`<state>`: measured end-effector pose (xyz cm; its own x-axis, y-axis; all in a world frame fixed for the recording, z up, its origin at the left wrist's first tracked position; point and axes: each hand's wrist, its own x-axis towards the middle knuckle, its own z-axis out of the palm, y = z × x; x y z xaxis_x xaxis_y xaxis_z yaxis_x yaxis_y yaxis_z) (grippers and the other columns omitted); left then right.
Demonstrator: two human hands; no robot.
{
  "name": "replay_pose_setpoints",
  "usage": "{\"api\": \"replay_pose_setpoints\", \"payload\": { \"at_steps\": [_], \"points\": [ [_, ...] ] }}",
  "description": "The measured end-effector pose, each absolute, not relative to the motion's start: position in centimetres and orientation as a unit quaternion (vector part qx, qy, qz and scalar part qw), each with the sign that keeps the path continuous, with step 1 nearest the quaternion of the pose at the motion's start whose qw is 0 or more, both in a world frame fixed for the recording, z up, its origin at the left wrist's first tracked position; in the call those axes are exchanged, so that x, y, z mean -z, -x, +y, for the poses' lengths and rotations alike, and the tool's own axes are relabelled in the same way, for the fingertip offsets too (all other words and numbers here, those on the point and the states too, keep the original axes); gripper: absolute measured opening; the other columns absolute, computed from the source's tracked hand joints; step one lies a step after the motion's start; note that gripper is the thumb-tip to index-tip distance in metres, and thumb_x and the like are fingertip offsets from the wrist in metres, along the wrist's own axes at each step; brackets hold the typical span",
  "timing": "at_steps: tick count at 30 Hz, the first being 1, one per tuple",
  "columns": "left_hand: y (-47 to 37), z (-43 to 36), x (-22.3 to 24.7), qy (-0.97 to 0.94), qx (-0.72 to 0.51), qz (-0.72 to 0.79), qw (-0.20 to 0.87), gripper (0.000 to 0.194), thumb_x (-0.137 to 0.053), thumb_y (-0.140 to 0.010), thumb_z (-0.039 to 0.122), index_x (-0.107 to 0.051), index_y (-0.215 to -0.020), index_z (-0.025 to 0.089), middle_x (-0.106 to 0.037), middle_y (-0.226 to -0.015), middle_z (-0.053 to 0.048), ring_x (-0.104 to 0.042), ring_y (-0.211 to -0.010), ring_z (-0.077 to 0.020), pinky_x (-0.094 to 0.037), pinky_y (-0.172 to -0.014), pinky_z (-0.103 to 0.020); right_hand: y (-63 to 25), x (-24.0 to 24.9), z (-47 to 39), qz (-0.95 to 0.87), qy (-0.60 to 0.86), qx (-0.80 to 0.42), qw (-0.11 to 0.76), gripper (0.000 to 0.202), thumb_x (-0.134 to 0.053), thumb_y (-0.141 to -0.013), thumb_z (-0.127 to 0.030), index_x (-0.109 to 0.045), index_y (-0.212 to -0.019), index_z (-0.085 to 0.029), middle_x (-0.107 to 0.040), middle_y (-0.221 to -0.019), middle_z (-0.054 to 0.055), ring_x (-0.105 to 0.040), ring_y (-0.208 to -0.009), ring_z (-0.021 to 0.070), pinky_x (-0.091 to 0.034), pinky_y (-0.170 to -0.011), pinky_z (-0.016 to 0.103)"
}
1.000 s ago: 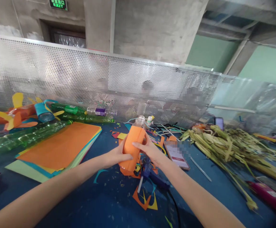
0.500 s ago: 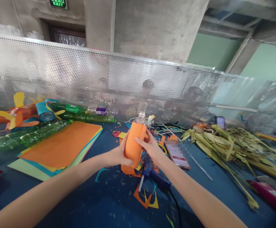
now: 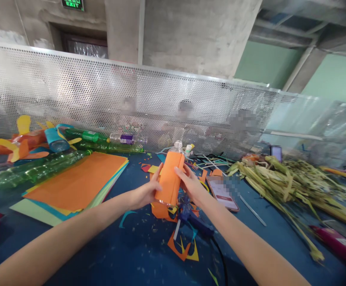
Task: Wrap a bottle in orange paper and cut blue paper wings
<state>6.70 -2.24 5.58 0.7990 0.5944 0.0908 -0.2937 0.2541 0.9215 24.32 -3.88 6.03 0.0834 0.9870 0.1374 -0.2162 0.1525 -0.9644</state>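
A clear plastic bottle wrapped in orange paper (image 3: 169, 178) is held between my two hands, its neck pointing away from me. My left hand (image 3: 147, 191) grips its left side near the base, thumb toward me. On the right side, my right hand (image 3: 191, 183) has its thumb pressed on the paper; its other fingers are partly hidden behind the bottle. Just below lies a blue glue gun (image 3: 195, 220) with a white glue stick poking out. Orange paper (image 3: 160, 211) lies under the bottle's base, and cut scraps (image 3: 183, 249) are nearer me.
Left stands a stack of coloured paper (image 3: 80, 178), with green bottles (image 3: 41, 169) and paper-finned bottles (image 3: 26, 143) behind. A phone (image 3: 223, 193) and dried husks (image 3: 292, 182) lie right. A perforated metal screen (image 3: 161, 93) closes the back; the gun's cord (image 3: 222, 258) runs toward me.
The bottle has turned a little in my hands, and its clear base now shows below the paper. My left thumb has shifted up from the paper's lower edge.
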Motion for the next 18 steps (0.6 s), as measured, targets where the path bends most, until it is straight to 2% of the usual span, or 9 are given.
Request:
{"api": "replay_pose_setpoints", "payload": {
  "at_steps": [2, 4, 10, 13, 18],
  "points": [
    [-6.9, -2.1, -5.6, -0.497, -0.298, 0.157, 0.799, 0.078, -0.052, -0.078, 0.026, -0.008, -0.141, 0.039, -0.034, -0.143, -0.006, -0.047, -0.118, -0.0312, -0.047, -0.083, -0.052, -24.7, -6.0, -3.7, -0.451, 0.4, -0.523, 0.602, 0.043, -0.07, -0.071, -0.039, -0.055, -0.111, -0.031, -0.065, -0.109, 0.0, -0.064, -0.092, 0.02, -0.053, -0.075, 0.034],
    [-7.0, -1.7, -5.3, -0.495, -0.303, 0.169, 0.796, 0.071, -0.054, -0.082, 0.031, -0.016, -0.141, 0.035, -0.039, -0.14, -0.008, -0.049, -0.117, -0.0298, -0.046, -0.086, -0.05, -24.8, -6.1, -3.7, -0.456, 0.369, -0.544, 0.6, 0.044, -0.07, -0.071, -0.036, -0.055, -0.113, -0.032, -0.064, -0.112, -0.001, -0.063, -0.096, 0.0202, -0.052, -0.079, 0.035],
    [-7.1, -1.2, -3.9, -0.581, -0.286, 0.169, 0.743, 0.059, -0.071, -0.073, 0.026, -0.045, -0.126, 0.019, -0.052, -0.127, -0.014, -0.053, -0.112, -0.0271, -0.039, -0.097, -0.043, -24.8, -6.3, -4.1, -0.498, 0.331, -0.541, 0.592, 0.044, -0.069, -0.073, -0.031, -0.054, -0.114, -0.033, -0.065, -0.11, -0.001, -0.058, -0.104, 0.0202, -0.047, -0.09, 0.039],
    [-7.2, -1.1, -3.6, -0.602, -0.306, 0.183, 0.715, 0.065, -0.076, -0.066, 0.024, -0.046, -0.123, 0.017, -0.054, -0.124, -0.015, -0.055, -0.109, -0.0278, -0.041, -0.095, -0.044, -24.9, -5.9, -3.8, -0.51, 0.348, -0.519, 0.591, 0.036, -0.069, -0.072, -0.032, -0.058, -0.106, -0.029, -0.065, -0.108, 0.0, -0.057, -0.105, 0.0209, -0.046, -0.092, 0.041],
    [-7.5, -0.7, -2.6, -0.655, -0.329, 0.214, 0.646, 0.08, -0.078, -0.062, 0.026, -0.037, -0.129, 0.019, -0.051, -0.126, -0.014, -0.052, -0.111, -0.0282, -0.042, -0.094, -0.045, -24.6, -5.5, -3.7, -0.518, 0.365, -0.496, 0.593, 0.034, -0.072, -0.068, -0.033, -0.061, -0.099, -0.024, -0.066, -0.102, 0.003, -0.06, -0.098, 0.0214, -0.047, -0.09, 0.041]
  ]
}}
